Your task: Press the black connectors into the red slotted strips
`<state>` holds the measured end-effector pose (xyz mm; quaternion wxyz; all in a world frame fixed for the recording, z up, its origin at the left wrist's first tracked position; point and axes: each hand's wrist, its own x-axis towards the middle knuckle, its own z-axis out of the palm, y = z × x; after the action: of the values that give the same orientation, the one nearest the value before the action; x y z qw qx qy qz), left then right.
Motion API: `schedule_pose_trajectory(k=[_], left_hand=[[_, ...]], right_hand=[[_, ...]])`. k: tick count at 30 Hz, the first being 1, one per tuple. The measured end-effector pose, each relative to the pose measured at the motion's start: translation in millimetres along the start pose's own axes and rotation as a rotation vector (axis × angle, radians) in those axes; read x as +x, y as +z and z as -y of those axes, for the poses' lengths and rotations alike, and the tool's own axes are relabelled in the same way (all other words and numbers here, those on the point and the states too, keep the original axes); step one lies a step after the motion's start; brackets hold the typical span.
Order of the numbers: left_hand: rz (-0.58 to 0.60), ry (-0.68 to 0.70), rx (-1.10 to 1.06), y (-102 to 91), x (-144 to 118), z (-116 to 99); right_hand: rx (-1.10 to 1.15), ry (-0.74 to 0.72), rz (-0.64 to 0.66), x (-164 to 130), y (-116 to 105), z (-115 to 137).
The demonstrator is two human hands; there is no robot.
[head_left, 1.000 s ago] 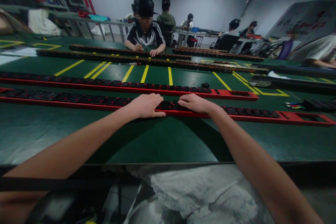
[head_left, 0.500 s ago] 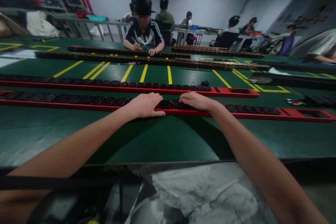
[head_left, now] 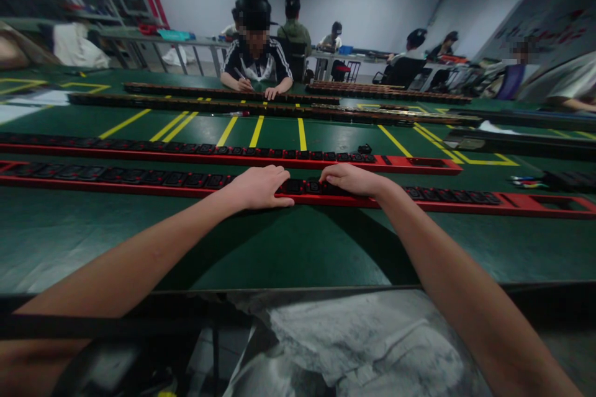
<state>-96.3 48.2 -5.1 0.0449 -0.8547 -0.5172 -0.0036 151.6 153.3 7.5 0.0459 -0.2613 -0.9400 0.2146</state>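
Observation:
A long red power strip (head_left: 456, 204) fitted with a row of black sockets lies across the green table in front of me. My left hand (head_left: 261, 187) is laid over it near the middle, thumb along the near edge and fingers over the top, gripping it. Just to the right, my right hand (head_left: 349, 178) rests on the same strip with its fingers curled. Its fingertips press close by a black socket (head_left: 313, 186); whatever they pinch is hidden. Between the two hands several sockets show.
Behind lies a second red power strip (head_left: 419, 164), with a small black part (head_left: 364, 149) beside it. Farther off are long dark rails (head_left: 386, 115) and yellow tape lines. Wires (head_left: 526, 182) lie at right. A person (head_left: 256, 62) opposite holds a pen; others sit beyond.
Both hands keep their places on the strip, with hardly any finger movement visible. The whole view has shifted very slightly.

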Motion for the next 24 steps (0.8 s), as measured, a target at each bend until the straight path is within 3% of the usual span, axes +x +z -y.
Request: schedule_pose_trajectory(k=[9, 17, 24], left_hand=[[0.004, 0.001, -0.001, -1.3, 0, -1], [-0.002, 0.01, 0.016, 0.0, 0, -1], [0.007, -0.003, 0.005, -2.9, 0, -2]], right_hand=[[-0.006, 0.026, -0.009, 0, 2, 2], [0.021, -0.119, -0.236, -3, 5, 30], [-0.013, -0.197, -0.212, -4, 10, 37]])
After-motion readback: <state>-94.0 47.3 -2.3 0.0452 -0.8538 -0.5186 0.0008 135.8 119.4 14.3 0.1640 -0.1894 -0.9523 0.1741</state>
